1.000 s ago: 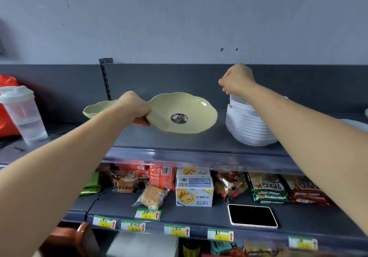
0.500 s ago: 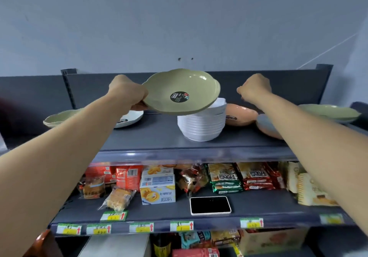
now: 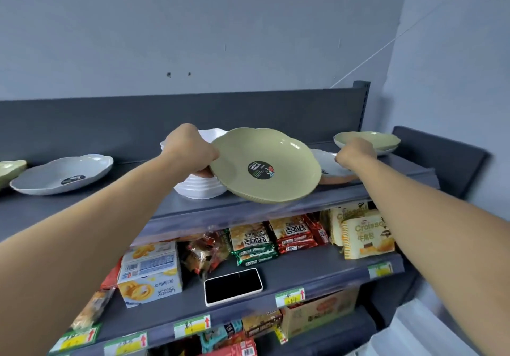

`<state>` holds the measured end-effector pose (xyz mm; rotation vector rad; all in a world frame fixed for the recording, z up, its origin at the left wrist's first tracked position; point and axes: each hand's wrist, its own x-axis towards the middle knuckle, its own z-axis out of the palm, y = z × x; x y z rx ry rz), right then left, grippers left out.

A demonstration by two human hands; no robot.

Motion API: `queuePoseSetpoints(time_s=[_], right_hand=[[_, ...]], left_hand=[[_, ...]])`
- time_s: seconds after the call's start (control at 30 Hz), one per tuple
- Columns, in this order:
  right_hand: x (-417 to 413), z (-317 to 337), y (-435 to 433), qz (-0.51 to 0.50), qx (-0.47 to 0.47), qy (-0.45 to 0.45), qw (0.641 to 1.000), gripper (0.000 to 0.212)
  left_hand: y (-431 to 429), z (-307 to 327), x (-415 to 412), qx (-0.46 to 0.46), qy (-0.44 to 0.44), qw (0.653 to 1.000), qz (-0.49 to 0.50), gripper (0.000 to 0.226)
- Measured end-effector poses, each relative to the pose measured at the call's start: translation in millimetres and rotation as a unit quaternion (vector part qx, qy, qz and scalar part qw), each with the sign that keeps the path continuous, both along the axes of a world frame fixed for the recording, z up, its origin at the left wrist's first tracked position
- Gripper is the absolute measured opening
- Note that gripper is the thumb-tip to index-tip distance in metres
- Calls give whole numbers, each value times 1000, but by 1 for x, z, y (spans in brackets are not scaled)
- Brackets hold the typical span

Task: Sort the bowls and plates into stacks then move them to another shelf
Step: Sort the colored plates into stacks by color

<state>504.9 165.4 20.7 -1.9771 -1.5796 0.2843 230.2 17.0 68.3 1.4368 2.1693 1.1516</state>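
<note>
The green plate (image 3: 266, 166) is held up in the middle of the frame, over the front edge of the top shelf (image 3: 116, 209). Its left rim is pinched by the closed fingers of the left hand (image 3: 190, 148), likely so it can be carried to the other green plates (image 3: 368, 139) at the upper right. The right hand (image 3: 354, 154) is curled at a white plate (image 3: 329, 164); whether it is gripped cannot be told. A stack of white bowls (image 3: 200, 188) is half hidden behind the held plate and could be bumped. Another white plate (image 3: 62, 173) sits at the left. Snacks (image 3: 292, 234) and a phone (image 3: 233, 286) lie on the shelf below.
</note>
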Motion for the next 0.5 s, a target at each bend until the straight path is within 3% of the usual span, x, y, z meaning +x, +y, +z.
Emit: queuePoseSetpoints(time_s=[0.37, 0.5], right_hand=[[23, -14, 21, -69, -60, 0, 996, 32], [30, -17, 22, -60, -56, 33, 996, 31]], left_hand=[[14, -14, 13, -24, 40, 999, 0, 4], [18, -17, 18, -27, 45, 999, -1, 15]])
